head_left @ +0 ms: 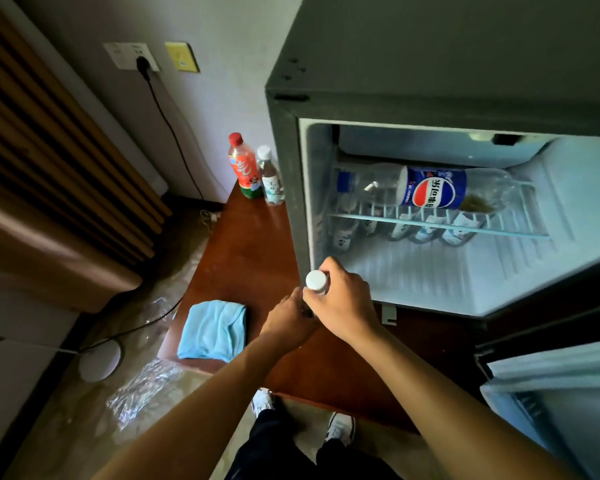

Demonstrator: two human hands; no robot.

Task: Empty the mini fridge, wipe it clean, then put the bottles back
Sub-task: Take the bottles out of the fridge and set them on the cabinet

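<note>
Head view looks down past dark trousers and white shoes [340, 427] to a reddish wooden worktop [243, 258] carrying an open mini fridge [326, 98]. Just before the fridge's lower front edge, both hands meet on one small clear bottle with a white cap [316, 280]. The right hand [343, 303] has its grip curled around the bottle's neck just under the cap; the left hand [288, 318] grasps the bottle lower down, its fingers mostly hidden behind the right hand. Left of the hands a folded light-blue cloth [213, 330] lies on the worktop near its front edge. The fridge door [551, 375] stands open at the lower right. Inside, a large Pepsi bottle [426, 187] lies on its side on the wire shelf [437, 226], and a row of small water bottles [426, 232] stands beneath that shelf at the back. Farther off, beside the fridge's left wall, a red-capped bottle [245, 166] and a white-capped water bottle [271, 176] stand touching. A black plug [142, 65] sits in the wall socket beyond.
</note>
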